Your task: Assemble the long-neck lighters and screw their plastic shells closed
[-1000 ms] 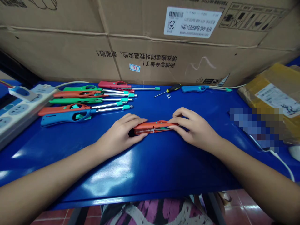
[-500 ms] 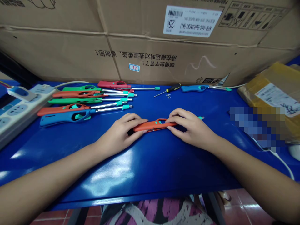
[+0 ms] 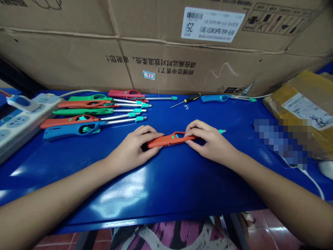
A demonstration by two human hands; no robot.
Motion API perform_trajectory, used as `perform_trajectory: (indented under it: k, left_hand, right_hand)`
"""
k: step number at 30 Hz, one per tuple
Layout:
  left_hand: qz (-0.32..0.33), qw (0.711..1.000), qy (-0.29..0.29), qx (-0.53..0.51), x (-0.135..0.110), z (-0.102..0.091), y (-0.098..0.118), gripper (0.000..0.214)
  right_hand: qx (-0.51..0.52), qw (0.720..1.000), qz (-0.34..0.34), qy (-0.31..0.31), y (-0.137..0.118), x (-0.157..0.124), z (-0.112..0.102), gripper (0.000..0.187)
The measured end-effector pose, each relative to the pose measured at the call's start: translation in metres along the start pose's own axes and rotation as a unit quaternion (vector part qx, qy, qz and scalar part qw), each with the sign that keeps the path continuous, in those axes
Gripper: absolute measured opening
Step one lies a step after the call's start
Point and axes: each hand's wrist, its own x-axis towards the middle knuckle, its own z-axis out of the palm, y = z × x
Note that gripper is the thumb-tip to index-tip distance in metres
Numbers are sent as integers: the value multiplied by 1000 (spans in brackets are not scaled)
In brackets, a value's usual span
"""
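Note:
An orange long-nosed lighter [image 3: 170,139] lies flat on the blue table [image 3: 166,180] between both hands. My left hand [image 3: 135,147] curls round its handle end, fingers pressed on the orange body. My right hand [image 3: 208,140] grips the front part of the handle. The metal nose runs under that hand, and its teal tip [image 3: 222,131] pokes out to the right.
Several finished lighters [image 3: 91,113] in orange, green, blue and red lie in a row at the back left. A small screwdriver [image 3: 186,100] and a blue lighter [image 3: 223,98] lie further back. A power strip [image 3: 18,119] is at left, cardboard boxes [image 3: 166,45] behind, a yellow parcel [image 3: 304,104] at right.
The orange lighter was turned from its open side to its closed orange face. The teal tip now shows to the right of my right hand. Both hands stayed in place.

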Motion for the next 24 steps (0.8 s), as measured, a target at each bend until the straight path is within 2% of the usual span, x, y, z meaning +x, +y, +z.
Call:
perform_trajectory:
  k: [8, 16, 24]
  left_hand:
    - [-6, 1000, -9, 7, 0, -2, 2, 36]
    - [-1, 1000, 7, 11, -1, 0, 2, 42]
    - [20, 999, 32, 25, -3, -1, 4, 31]
  right_hand:
    - [-6, 999, -24, -27, 3, -2, -4, 11]
    - [-8, 999, -37, 4, 7, 0, -2, 13]
    - [-4, 999, -40, 26, 6, 0, 5, 10]
